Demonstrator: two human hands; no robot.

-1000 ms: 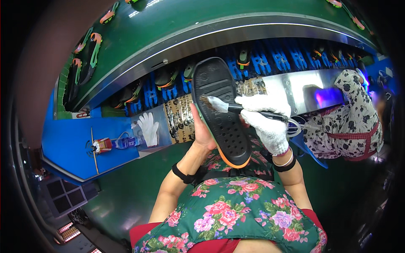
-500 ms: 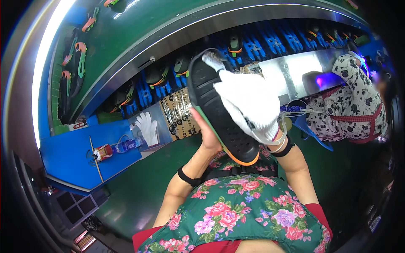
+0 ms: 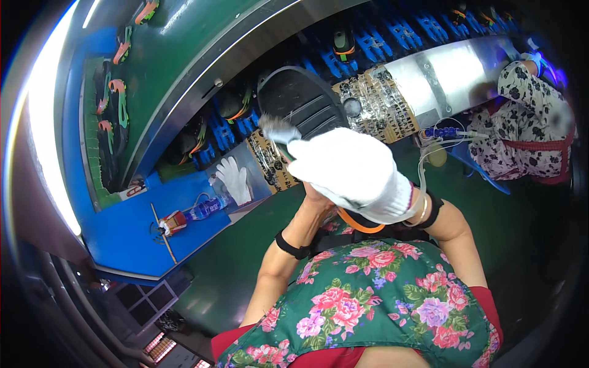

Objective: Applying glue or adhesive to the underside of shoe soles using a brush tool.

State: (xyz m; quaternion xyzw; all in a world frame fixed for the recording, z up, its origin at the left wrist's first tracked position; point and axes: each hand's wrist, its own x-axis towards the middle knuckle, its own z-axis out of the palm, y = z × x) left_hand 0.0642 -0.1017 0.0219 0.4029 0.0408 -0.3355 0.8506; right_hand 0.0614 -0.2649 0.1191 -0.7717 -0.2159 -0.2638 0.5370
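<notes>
A black shoe sole with grooves and an orange rim at its near end is held up in front of me. My left hand, bare, grips its left edge from below, its fingers partly hidden behind my right hand. My right hand, in a white knitted glove, is closed around a brush with grey bristles. The bristles are blurred and lie at the sole's left edge; whether they touch it I cannot tell. A thin clear tube runs along my right wrist. The glove covers the middle of the sole.
A metal ledge patched with brown tape crosses ahead. Behind it, blue racks hold several shoes. At left, a blue table bears a bottle and a red packet, near a white glove. Another person's patterned sleeve is at right.
My right hand with the brush has swept left and nearer, from the sole's far end to its left edge. The sole's far end has shifted slightly left. The view has turned a little.
</notes>
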